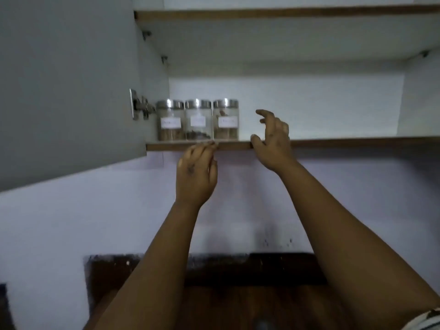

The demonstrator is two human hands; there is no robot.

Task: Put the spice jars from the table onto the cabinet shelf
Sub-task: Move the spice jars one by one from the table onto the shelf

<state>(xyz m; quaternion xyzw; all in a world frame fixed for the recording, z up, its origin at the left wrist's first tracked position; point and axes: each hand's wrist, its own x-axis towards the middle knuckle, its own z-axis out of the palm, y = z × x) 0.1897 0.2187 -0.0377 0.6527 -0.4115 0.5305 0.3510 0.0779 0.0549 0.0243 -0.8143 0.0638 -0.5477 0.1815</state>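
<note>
Jars first: we've got three glass spice jars lined up on the cabinet shelf, tucked at its left end right by the door hinge. The left jar, middle jar and right jar stand upright, side by side and pretty much touching, each with a steel lid and a white label we can't read. The left and right ones hold brownish stuff; the middle one has something dark at the bottom.

Our left hand is just below the shelf's front edge, under the middle jar, fingers loosely curled with the tips at the edge, gripping nothing. Our right hand is up at the shelf just right of the right jar, fingers spread and relaxed, thumb against the shelf's front edge, not touching any jar.

The grey cabinet door hangs open to the left of the shelf. Another shelf sits above it. Below the shelf we see a pale wall and, lower down, a dark wooden table.
</note>
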